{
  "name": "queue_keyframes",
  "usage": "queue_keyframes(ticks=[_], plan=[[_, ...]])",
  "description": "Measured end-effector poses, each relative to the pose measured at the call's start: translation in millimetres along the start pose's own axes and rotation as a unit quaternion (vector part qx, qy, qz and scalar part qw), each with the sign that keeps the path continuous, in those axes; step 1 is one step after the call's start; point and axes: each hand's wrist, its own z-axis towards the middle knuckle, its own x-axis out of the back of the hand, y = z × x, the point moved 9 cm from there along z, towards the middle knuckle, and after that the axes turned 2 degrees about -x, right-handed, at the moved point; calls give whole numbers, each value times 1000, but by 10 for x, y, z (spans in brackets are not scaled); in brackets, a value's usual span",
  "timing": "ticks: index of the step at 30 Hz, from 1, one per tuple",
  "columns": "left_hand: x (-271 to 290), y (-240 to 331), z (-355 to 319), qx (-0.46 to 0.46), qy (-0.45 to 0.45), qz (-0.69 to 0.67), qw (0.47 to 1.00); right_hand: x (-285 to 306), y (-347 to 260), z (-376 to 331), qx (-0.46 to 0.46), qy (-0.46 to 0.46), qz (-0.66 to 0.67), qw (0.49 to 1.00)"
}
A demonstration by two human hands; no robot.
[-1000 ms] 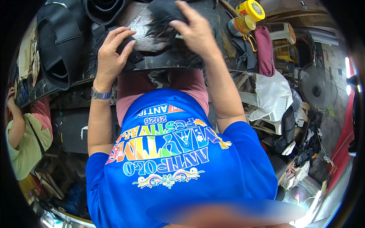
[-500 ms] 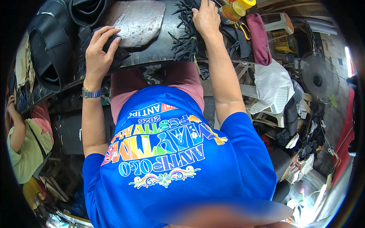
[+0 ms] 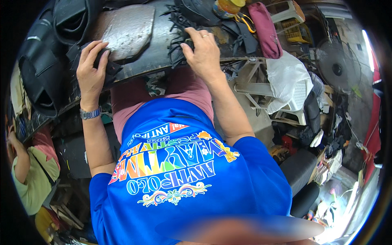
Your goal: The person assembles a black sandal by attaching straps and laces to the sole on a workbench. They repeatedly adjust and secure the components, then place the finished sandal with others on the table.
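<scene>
Curved over a small dark piece of sheet material (image 3: pixel 113 70) is my left hand (image 3: pixel 90 69). Its fingers and thumb close around the piece's edge, beside the grey stone slab (image 3: pixel 126 30) on the black worktable. My right hand (image 3: pixel 204 52) reaches over a bundle of thin black strips (image 3: pixel 176 38) to the right of the slab. Its thumb and index finger are apart, with strips showing between them. Nothing held shows in that hand, though its palm is hidden.
Large black sheet pieces (image 3: pixel 43 69) lie at the left. Behind my right hand are a yellow-lidded jar (image 3: pixel 228 8), orange-handled scissors (image 3: pixel 248 23) and a maroon pouch (image 3: pixel 265 30). A white stool (image 3: pixel 296 90) and a fan (image 3: pixel 337 67) stand right. Another person (image 3: pixel 34 175) is at far left.
My right hand has come back toward me and left, from beyond the strips to their near right side. The left hand keeps its hold beside the slab. The whole view has shifted slightly.
</scene>
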Motion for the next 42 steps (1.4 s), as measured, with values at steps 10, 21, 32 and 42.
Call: queue_keyframes(ticks=[10, 21, 32, 42], plan=[[-13, -26, -28, -3, -3, -3, 1000, 550, 505, -37, -106, -97, 496, 856], [-12, 22, -20, -11, 2, -14, 1000, 1105, 1577, -44, -150, 76, 694, 700], [-29, 25, -24, -15, -4, -9, 1000, 896, 1518, 37, -183, 53, 635, 749], [-32, 8, -32, -18, 1, 0, 1000, 1011, 1412, 81, -134, 66, 708, 690]])
